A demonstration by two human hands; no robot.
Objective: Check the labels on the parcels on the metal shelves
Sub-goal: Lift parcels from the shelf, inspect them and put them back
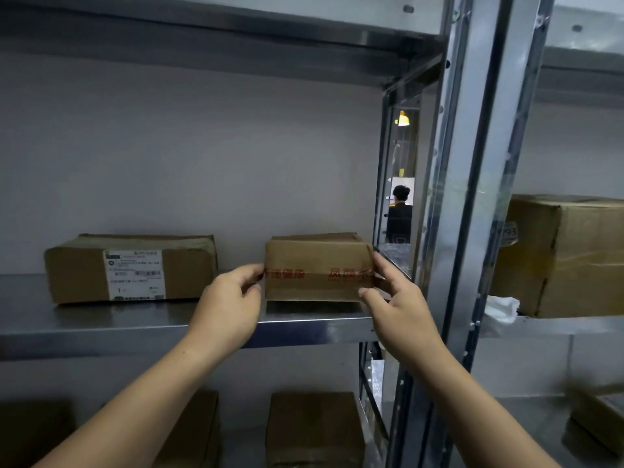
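Observation:
A small brown parcel (317, 261) with red printed tape across its front sits at the right end of the metal shelf (101, 327). My left hand (229, 298) grips its left edge and my right hand (393, 298) grips its right edge, thumbs on the front face. No label shows on the side facing me. To the left lies a wider brown parcel (131, 268) with a white shipping label (135, 275) on its front.
A steel upright (472, 197) stands just right of my right hand. Beyond it a large cardboard box (567, 255) fills the neighbouring shelf. Several more parcels (314, 430) lie on the shelf below. A person (400, 214) stands far off, seen through the gap.

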